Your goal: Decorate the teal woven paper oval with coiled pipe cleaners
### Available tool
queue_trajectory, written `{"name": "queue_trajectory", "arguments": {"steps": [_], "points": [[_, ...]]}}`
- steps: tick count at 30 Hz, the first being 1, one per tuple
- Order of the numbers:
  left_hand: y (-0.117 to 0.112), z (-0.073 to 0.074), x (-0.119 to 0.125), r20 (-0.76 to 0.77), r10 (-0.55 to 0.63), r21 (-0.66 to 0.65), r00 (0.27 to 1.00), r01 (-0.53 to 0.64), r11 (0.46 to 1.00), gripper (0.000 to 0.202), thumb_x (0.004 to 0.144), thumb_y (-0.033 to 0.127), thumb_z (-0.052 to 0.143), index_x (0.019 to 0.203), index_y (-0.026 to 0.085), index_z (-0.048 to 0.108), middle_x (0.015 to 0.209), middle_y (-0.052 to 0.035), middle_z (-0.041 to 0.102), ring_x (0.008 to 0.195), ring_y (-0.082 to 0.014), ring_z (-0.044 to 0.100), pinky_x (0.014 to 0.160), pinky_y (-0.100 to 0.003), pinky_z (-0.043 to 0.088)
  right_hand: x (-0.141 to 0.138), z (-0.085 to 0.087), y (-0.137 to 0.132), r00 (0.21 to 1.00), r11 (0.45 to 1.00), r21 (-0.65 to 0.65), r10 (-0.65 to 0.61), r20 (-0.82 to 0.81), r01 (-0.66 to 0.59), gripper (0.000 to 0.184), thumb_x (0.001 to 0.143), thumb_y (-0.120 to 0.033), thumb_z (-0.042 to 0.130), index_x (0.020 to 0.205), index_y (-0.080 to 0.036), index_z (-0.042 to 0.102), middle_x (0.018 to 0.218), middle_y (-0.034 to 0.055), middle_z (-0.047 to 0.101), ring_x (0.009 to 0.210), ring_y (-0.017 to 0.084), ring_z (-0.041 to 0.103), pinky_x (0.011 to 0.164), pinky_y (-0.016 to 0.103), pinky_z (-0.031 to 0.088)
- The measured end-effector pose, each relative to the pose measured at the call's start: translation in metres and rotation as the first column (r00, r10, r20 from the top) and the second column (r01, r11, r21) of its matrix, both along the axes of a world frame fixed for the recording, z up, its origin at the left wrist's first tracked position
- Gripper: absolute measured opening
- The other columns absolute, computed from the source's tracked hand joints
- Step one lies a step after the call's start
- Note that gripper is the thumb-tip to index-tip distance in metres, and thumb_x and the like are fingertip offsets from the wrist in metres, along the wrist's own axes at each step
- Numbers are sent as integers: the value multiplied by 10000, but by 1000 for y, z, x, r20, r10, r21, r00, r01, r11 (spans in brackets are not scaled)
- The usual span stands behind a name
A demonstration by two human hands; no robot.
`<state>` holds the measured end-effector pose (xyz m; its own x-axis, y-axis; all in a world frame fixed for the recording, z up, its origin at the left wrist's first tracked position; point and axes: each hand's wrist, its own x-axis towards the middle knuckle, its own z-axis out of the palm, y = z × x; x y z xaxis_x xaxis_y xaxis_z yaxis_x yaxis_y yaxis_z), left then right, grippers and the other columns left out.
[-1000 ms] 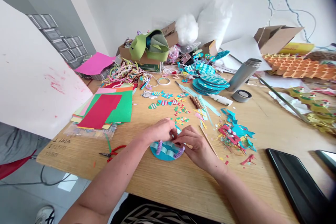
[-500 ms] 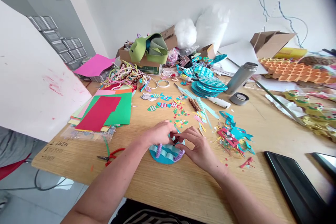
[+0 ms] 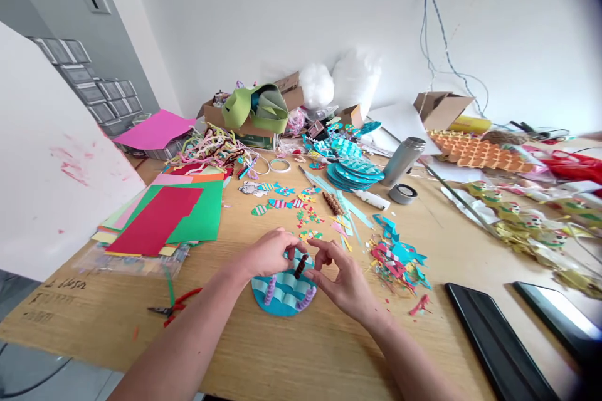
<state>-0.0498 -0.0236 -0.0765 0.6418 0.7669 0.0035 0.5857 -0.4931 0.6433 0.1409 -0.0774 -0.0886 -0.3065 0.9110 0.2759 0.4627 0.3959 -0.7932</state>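
Observation:
A round blue paper disc point(image 3: 282, 293) with wavy light-blue strips and two purple twisted pipe-cleaner pieces lies on the wooden table point(image 3: 329, 351) in front of me. My left hand point(image 3: 270, 252) and my right hand point(image 3: 339, 277) meet above its far edge. Together their fingertips pinch a short dark red-brown twisted pipe-cleaner piece point(image 3: 300, 266), which stands tilted over the disc. The other fingers of my right hand are spread.
Red pliers point(image 3: 176, 306) lie left of the disc. A stack of coloured paper sheets point(image 3: 164, 216) sits further left. Paper fish point(image 3: 277, 202), scraps point(image 3: 397, 260), a stack of blue discs point(image 3: 355, 172), a steel flask point(image 3: 402, 160), a tape roll point(image 3: 402, 193) and a black tray point(image 3: 498, 344) surround the work.
The camera has tipped up and shifted, so the table sits lower in view. The dark red-brown piece now shows between my fingertips above the disc; my right fingers have spread.

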Motion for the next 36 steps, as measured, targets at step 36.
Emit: {"name": "queue_trajectory", "arguments": {"steps": [36], "points": [[-31,-12,-48,422,398,359,815,-553,752,307,862,151,444,1155,169,534,804,-37,593,750,-150,553,715,-272,461,88,-2,201,496,887,-45,-215,841,461,262,729,-358,604,616,-133,677,718,132,668,727,240,623,555,273,398]]}}
